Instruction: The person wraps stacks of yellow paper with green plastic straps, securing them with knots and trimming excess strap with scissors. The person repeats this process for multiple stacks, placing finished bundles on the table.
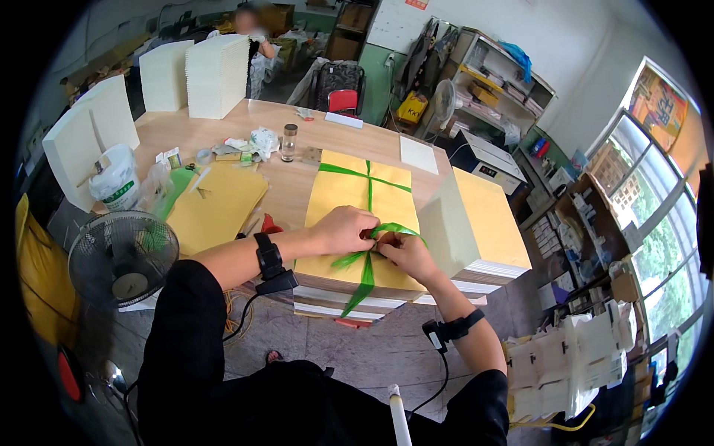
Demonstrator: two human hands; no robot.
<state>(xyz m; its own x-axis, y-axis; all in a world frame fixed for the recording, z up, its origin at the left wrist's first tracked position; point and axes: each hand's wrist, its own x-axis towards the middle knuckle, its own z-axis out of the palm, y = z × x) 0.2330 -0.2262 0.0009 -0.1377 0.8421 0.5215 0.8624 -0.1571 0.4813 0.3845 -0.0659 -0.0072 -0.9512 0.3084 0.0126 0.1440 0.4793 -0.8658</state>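
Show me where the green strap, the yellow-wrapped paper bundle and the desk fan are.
green strap (368, 186), head view, on the run across the bundle's top.
yellow-wrapped paper bundle (338, 189), head view, on its bare top sheet.
desk fan (123, 256), head view, on its grille.

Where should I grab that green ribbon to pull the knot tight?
Probably the loose tail of the green ribbon that runs from the knot down over the near edge of the paper bundle. It hangs free there, so fingers can pinch it from the near side. On top, the ribbon lies flat against the yellow cover, and the left hand and right hand crowd the knot.
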